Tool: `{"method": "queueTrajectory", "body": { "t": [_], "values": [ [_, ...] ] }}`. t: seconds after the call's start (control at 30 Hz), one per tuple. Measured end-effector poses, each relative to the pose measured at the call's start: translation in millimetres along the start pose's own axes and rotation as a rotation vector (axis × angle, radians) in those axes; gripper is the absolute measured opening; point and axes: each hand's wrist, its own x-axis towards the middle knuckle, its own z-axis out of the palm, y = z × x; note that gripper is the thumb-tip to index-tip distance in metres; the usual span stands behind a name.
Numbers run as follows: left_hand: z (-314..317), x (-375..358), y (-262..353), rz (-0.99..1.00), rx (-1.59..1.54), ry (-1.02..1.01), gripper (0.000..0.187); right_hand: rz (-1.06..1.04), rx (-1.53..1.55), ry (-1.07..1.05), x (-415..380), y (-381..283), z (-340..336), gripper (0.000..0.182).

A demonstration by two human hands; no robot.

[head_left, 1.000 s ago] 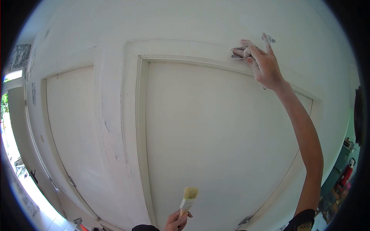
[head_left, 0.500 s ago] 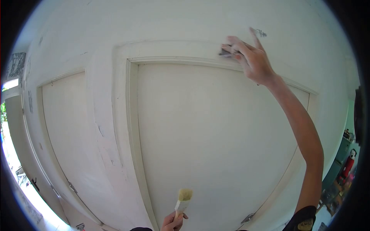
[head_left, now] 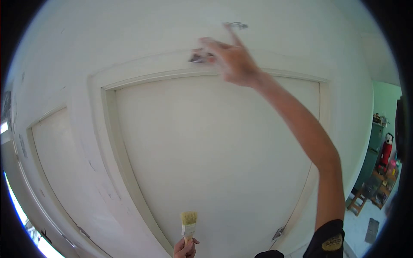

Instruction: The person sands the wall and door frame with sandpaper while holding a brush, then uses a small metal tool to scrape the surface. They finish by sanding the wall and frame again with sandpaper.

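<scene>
Dark grey and blurred, one small scrap [head_left: 197, 57] is gripped in the fingers of the right hand [head_left: 235, 64], close against the wall [head_left: 172, 26] just above the door frame [head_left: 150, 79]. Whether it is cloth or paper I cannot tell. One raised finger [head_left: 234, 36] of that hand points up beside one grey mark [head_left: 242, 25] on the wall.

Well below, the left hand [head_left: 186, 249] has its fingers wrapped round the handle of one brush [head_left: 189, 225], bristles up and clear of every surface in view.

What could go wrong: the scrap might slip or crumple, since only the fingers seem to hold it; knuckles could scrape the frame's edge, which runs so near under the right hand; loose dust, if any, could fall from that height towards the face; the brush might knock the big door [head_left: 215, 142] should attention stay overhead.

Counted outward from the hands: two hands, one scrap, one brush; one big door behind them and one smaller door [head_left: 53, 159] to the left hand's left; two metal fittings, one low to the left hand's right [head_left: 278, 233], one to its left [head_left: 84, 232]; one dark sleeve [head_left: 316, 246] below the right hand; far to the right of both hands, one wooden stool [head_left: 358, 204] and one red toy [head_left: 386, 155].
</scene>
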Motion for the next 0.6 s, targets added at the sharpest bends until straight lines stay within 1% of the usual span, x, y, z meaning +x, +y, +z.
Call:
{"method": "queueTrajectory", "body": {
  "t": [0.03,0.1,0.17,0.2,0.27,0.33,0.43,0.53,0.6],
  "values": [
    [5,2,1,-0.005,0.009,-0.012,0.033,-0.013,0.036,-0.010,8,-9,12,0.046],
    [15,8,4,-0.076,0.083,-0.029,0.033,-0.015,0.059,-0.015,22,-19,23,0.046],
    [19,8,6,-0.100,0.095,-0.065,0.033,0.039,0.108,-0.116,27,-20,17,0.047],
    [20,11,5,-0.112,0.089,-0.088,0.033,0.041,0.099,-0.111,19,-11,11,0.047],
    [12,10,4,-0.072,0.105,-0.091,0.033,0.044,0.015,-0.014,-12,13,-9,0.048],
    [1,8,1,-0.025,0.111,-0.074,0.033,0.117,-0.064,-0.028,-47,35,-41,0.045],
    [-13,4,-4,-0.038,0.072,0.006,0.034,0.242,-0.172,-0.096,-83,46,-72,0.044],
    [-13,3,2,-0.025,0.069,0.007,0.034,0.160,-0.160,-0.038,-82,36,-68,0.043],
    [-5,2,7,-0.045,0.087,0.016,0.034,0.130,-0.124,-0.008,-68,31,-49,0.041]
  ]
}}
